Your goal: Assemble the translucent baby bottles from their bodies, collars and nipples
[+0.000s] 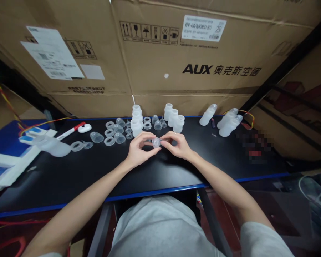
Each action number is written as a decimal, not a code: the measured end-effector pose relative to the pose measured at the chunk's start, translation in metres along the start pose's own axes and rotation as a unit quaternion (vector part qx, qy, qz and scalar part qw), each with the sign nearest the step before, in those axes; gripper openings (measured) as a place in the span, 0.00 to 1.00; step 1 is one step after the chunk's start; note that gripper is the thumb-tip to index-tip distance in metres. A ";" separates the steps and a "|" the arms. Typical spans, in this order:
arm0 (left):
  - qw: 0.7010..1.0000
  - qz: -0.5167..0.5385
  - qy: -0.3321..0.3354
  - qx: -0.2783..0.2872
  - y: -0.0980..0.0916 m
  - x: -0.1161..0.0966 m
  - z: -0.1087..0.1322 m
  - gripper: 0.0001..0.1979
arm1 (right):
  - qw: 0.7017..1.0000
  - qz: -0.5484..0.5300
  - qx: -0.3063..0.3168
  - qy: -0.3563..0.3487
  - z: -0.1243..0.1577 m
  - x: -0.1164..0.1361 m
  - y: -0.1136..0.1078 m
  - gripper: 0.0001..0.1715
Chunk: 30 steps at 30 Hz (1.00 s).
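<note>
In front of my chest, above the table, a clear ribbed collar ring [156, 142] is held between both hands. My left hand [141, 147] grips it from the left, thumb below and fingers above. My right hand [177, 144] is closed at the ring's right side, pinching a small clear tip that looks like a bottle teat; the fingers partly hide it. Just beyond my left hand stand white translucent baby bottles [136, 123] without tops. More topless bottles [173, 117] stand beyond my right hand. Loose rings [109, 141], clear caps [120, 138] and teats [128, 136] lie between and left of them.
Capped bottles [228, 123] stand at the right, another capped bottle [208, 115] nearer the middle. At the left a bottle [55, 146] lies in a white-and-blue fixture [5, 162], beside a red-and-white tool [76, 129]. A large cardboard box [155, 76] walls off the back of the black table [160, 175].
</note>
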<state>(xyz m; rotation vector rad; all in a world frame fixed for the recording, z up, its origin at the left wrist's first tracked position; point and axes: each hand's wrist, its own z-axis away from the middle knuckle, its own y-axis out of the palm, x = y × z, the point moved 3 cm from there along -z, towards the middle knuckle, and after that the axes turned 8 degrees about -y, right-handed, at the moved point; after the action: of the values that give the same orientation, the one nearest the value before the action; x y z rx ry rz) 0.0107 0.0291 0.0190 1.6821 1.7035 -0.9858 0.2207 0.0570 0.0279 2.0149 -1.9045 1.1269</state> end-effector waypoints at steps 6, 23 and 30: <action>0.999 -0.038 0.035 0.000 0.001 0.000 0.001 0.17 | 0.999 0.001 0.044 0.004 0.001 -0.001 -0.001 0.18; 0.962 -0.252 0.100 -0.024 -0.024 0.000 -0.015 0.21 | 0.988 0.121 -0.085 -0.039 -0.006 -0.002 -0.023 0.10; 0.994 -0.089 -0.037 0.051 -0.013 0.006 -0.009 0.30 | 0.984 0.133 -0.004 -0.121 -0.002 0.002 -0.012 0.11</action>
<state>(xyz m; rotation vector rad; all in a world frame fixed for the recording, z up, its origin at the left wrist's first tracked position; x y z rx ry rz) -0.0013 0.0406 0.0211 1.5551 1.8039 -1.2223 0.2305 0.0590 0.0353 2.0168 -2.3526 0.9592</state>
